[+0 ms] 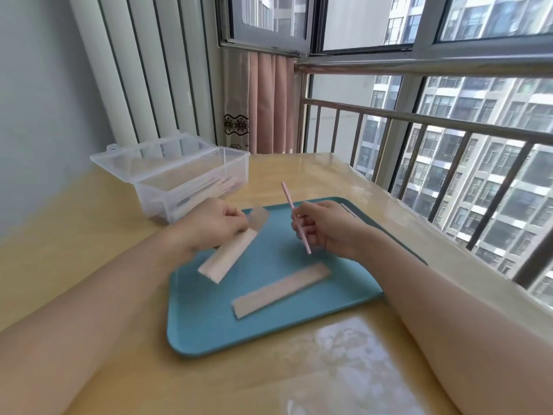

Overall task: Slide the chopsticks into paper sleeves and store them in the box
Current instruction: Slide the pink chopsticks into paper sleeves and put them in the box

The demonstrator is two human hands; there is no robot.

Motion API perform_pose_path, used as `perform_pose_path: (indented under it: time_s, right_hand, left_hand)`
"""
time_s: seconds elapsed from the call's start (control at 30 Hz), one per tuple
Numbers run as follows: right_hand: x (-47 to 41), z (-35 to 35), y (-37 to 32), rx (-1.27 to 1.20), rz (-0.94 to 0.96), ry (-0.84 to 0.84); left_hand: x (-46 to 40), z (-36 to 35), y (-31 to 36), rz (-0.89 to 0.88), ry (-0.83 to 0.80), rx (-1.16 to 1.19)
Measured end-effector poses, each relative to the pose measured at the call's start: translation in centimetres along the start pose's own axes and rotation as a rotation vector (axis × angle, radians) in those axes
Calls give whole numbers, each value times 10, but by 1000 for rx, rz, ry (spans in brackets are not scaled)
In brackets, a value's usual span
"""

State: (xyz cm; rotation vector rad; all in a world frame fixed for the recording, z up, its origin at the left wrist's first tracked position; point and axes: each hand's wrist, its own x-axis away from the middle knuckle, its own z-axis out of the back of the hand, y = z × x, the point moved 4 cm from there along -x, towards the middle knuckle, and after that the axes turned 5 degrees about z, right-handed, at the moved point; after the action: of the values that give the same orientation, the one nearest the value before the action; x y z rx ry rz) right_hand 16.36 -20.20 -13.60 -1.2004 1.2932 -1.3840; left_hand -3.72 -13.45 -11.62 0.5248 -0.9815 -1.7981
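Note:
My left hand (217, 223) pinches the top end of a white paper sleeve (229, 256), which hangs blurred over the left part of the teal tray (209, 333). My right hand (321, 227) grips a thin pink chopstick (294, 215) held upright and tilted, its tip pointing away from me. A second paper sleeve (281, 290) lies flat on the tray in front of my hands. The clear plastic box (191, 178) stands open at the back left, with several sleeved chopsticks inside.
The tray sits on a yellow table (89, 265) with a glossy cover. A metal railing (419, 145) and windows run along the table's right side. A pink curtain (266, 103) hangs behind the table. A slim pale object lies at the tray's far right edge.

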Motion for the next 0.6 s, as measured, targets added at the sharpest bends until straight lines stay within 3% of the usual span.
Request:
perform_pose_path:
  time_s: [0.1, 0.23, 0.43, 0.6]
  right_hand:
    - [0, -8, -4, -182, 40, 13]
    - [-1, -12, -4, -243, 79, -31]
    - [-3, -10, -7, -524, 153, -24]
    - [-7, 2, -6, -577, 208, 79]
  left_hand:
    - [5, -7, 6, 82, -177, 478]
    - [7, -18, 3, 100, -234, 695]
    - [9, -31, 0, 56, -238, 647]
    - [10, -31, 2, 4, -243, 556]
